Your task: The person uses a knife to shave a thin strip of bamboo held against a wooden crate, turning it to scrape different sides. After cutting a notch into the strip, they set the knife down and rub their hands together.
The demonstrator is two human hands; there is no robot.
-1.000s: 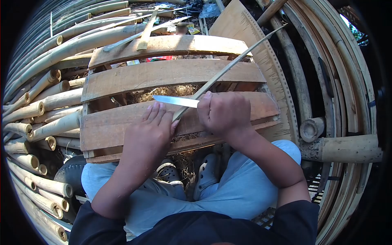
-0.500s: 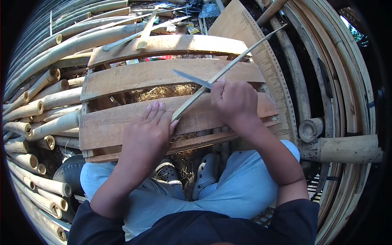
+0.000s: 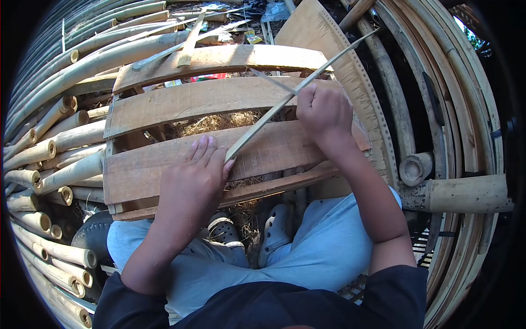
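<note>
A long, thin bamboo strip (image 3: 263, 120) runs diagonally over a slatted wooden bench (image 3: 164, 106), its far end raised toward the upper right. My left hand (image 3: 193, 175) lies on the front slat, pinching the strip's near end between thumb and fingers. My right hand (image 3: 325, 116) is closed in a fist around a knife, whose handle is hidden. The knife's blade (image 3: 272, 81) points to the upper left and crosses the strip just beside my right hand.
Cut bamboo poles (image 3: 76, 131) are stacked at the left. Long wooden strips (image 3: 457, 98) and a thick bamboo pole (image 3: 468, 194) lie at the right. A curved plywood sheet (image 3: 329, 49) leans behind the bench. Loose slivers (image 3: 192, 41) rest on the back slat.
My right hand has slid up and to the right along the strip with the knife. My left hand still holds the near end. The view has shifted slightly.
</note>
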